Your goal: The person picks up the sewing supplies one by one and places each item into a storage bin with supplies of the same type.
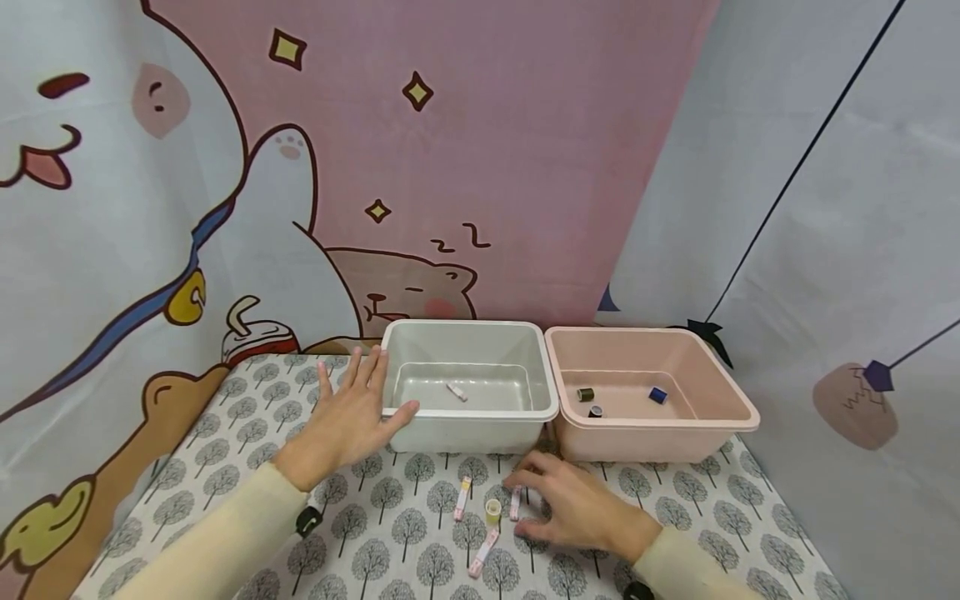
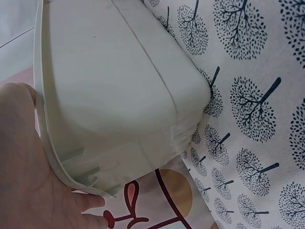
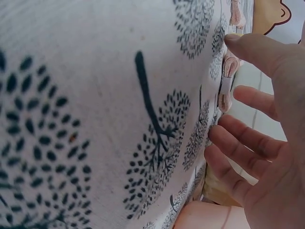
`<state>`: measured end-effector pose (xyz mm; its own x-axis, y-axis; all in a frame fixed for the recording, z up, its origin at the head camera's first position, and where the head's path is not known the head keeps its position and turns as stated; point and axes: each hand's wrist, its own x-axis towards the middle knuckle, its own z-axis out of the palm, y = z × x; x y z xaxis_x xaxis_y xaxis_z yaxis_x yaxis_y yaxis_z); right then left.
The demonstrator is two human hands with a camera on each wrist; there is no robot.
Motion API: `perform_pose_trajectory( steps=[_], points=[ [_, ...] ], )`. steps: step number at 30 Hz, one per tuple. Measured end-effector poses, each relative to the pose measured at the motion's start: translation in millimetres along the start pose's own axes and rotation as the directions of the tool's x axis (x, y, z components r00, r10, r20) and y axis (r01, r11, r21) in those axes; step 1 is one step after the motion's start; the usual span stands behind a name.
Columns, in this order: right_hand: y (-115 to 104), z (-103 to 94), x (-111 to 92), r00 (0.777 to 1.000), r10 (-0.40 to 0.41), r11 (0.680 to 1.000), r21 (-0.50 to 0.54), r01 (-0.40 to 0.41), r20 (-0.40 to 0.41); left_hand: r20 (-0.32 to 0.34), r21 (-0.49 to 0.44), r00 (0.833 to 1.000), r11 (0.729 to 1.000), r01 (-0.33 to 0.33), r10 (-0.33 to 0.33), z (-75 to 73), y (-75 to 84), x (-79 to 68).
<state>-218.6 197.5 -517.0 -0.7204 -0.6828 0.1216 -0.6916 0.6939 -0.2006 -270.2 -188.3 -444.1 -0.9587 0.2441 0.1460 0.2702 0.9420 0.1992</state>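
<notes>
My left hand [image 1: 348,421] rests on the near left corner of a white bin [image 1: 465,435], fingers extended along its rim; the left wrist view shows the thumb and fingers at that rim. Inside the bin lies one small pale pink skein [image 1: 457,392]. My right hand [image 1: 573,504] hovers low over the cloth, fingers spread and loosely bent, around a pink thread skein [image 1: 515,504] with a paper band. In the right wrist view the skein [image 3: 226,88] shows beyond the fingertips, with no grip on it. Left of it are a yellow spool [image 1: 492,510] and two more skeins [image 1: 462,498].
A pink bin [image 1: 637,442] stands right of the white one, holding a green spool [image 1: 585,394], a blue spool [image 1: 657,395] and a dark spool [image 1: 596,412]. A tree-print cloth [image 1: 408,567] covers the table. Cartoon-printed curtain [image 1: 525,167] hangs behind.
</notes>
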Motion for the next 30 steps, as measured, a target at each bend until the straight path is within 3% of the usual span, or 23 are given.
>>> perform_pose_trajectory(
  steps=[30],
  points=[
    [0.2, 3.6, 0.0, 1.000, -0.010, 0.998, 0.055, 0.010, -0.003, -0.012, 0.008, 1.000, 1.000, 0.003, -0.003, 0.2, 1.9, -1.6]
  ],
)
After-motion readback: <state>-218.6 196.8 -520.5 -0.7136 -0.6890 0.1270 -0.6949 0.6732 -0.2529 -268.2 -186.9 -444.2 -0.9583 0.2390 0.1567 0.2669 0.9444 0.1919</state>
